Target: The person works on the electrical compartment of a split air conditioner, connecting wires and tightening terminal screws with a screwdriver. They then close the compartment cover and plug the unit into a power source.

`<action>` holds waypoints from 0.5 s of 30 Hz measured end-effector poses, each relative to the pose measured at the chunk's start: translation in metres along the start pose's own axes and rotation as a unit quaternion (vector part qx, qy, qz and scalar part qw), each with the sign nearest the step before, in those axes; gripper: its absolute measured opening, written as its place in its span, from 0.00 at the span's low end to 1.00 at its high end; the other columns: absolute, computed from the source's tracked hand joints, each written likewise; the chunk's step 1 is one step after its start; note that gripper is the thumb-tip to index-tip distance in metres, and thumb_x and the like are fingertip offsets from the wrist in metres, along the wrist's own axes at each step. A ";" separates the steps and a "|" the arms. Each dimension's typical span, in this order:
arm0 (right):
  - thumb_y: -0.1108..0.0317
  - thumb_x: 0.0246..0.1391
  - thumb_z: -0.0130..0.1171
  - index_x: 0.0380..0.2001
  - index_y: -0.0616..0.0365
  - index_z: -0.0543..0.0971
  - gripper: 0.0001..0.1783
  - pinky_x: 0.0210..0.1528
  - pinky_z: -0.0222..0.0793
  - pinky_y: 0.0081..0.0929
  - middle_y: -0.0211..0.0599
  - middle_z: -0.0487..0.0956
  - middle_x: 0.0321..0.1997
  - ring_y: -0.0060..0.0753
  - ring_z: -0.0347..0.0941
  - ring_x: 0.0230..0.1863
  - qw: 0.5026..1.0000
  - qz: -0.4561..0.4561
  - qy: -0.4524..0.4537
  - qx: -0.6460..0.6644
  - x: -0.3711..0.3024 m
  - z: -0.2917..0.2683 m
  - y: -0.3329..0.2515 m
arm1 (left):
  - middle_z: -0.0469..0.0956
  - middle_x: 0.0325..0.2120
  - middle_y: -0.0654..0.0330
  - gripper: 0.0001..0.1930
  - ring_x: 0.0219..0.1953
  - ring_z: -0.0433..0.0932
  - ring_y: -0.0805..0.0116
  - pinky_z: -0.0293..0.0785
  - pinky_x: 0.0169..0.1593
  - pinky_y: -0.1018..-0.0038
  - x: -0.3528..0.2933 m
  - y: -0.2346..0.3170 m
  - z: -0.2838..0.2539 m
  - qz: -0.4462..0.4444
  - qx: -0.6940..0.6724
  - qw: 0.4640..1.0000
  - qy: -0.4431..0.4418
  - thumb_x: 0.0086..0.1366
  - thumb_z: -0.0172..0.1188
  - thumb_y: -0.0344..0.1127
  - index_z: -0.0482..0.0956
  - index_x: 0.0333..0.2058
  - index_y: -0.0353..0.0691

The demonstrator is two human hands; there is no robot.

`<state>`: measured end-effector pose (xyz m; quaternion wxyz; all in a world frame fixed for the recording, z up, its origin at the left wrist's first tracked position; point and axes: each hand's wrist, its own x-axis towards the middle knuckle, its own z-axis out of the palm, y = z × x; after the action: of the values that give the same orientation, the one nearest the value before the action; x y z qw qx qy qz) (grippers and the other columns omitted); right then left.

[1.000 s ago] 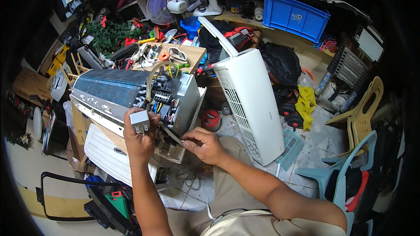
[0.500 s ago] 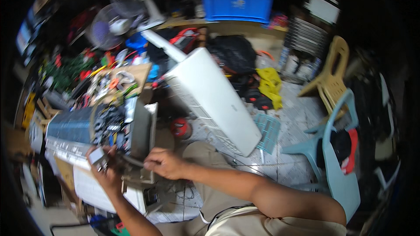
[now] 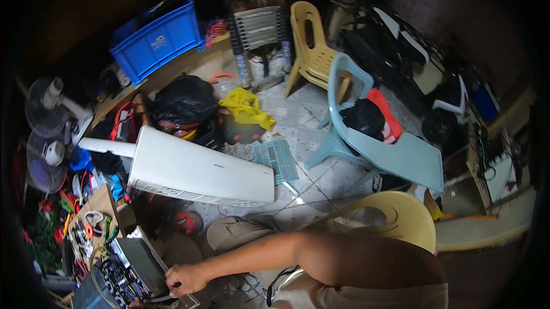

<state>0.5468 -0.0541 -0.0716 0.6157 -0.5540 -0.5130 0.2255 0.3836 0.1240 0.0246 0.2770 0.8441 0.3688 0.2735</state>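
Note:
My right hand (image 3: 186, 280) is closed at the side of an opened grey metal housing (image 3: 141, 267), its fingers pinching the end of a pale grey cable-like strip (image 3: 158, 298). Dark wiring and electrical parts (image 3: 117, 279) fill the housing beside a finned panel. Only what looks like a fingertip of my left hand (image 3: 136, 304) shows at the bottom edge; the rest is out of the picture, so its grip is hidden. A white indoor air conditioner unit (image 3: 200, 167) lies on its back beyond my right forearm.
A teal mesh filter (image 3: 277, 160) and a red round container (image 3: 187, 223) are on the tiled floor. Plastic chairs, one teal (image 3: 395, 157) and one tan (image 3: 312, 45), stand to the right. Two fans (image 3: 47, 163), a blue crate (image 3: 157, 42) and a cluttered board (image 3: 94, 223) are leftward.
My view has swung right, so the housing and air conditioner sit further left. The left hand, which held a small grey boxy piece, has mostly left the picture. My right hand keeps its pinch.

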 end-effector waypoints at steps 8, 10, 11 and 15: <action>0.58 0.57 0.70 0.33 0.58 0.87 0.13 0.44 0.77 0.47 0.48 0.83 0.35 0.53 0.81 0.42 0.986 -0.044 0.150 -0.053 -0.006 0.002 -0.009 | 0.74 0.56 0.54 0.21 0.55 0.77 0.58 0.68 0.63 0.47 -0.025 0.070 0.047 0.257 -0.089 0.960 0.065 0.68 0.68 0.40 0.78 0.56 0.38; 0.62 0.56 0.70 0.31 0.59 0.85 0.11 0.43 0.76 0.45 0.46 0.83 0.36 0.50 0.81 0.41 0.975 -0.047 0.204 -0.071 -0.022 -0.019 -0.028 | 0.73 0.55 0.54 0.20 0.54 0.76 0.59 0.68 0.62 0.50 -0.037 0.085 0.052 0.304 -0.124 0.942 0.060 0.69 0.67 0.39 0.77 0.56 0.37; 0.62 0.56 0.70 0.32 0.57 0.85 0.09 0.43 0.76 0.45 0.45 0.83 0.35 0.49 0.80 0.41 0.965 -0.042 0.245 -0.083 -0.043 -0.030 -0.038 | 0.73 0.54 0.54 0.20 0.54 0.75 0.59 0.68 0.62 0.51 -0.042 0.090 0.053 0.325 -0.141 0.934 0.055 0.69 0.67 0.38 0.76 0.56 0.36; 0.61 0.57 0.69 0.33 0.54 0.85 0.09 0.43 0.76 0.43 0.40 0.83 0.35 0.45 0.82 0.41 0.951 0.004 0.303 -0.059 -0.087 -0.073 -0.073 | 0.72 0.51 0.54 0.19 0.52 0.74 0.60 0.69 0.59 0.56 -0.069 0.091 0.052 0.371 -0.198 0.907 0.010 0.70 0.65 0.34 0.74 0.56 0.34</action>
<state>0.5577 -0.1810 -0.0282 0.7074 -0.6339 -0.3122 0.0184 0.4213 0.0048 0.0311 0.3136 0.8449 -0.0299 0.4322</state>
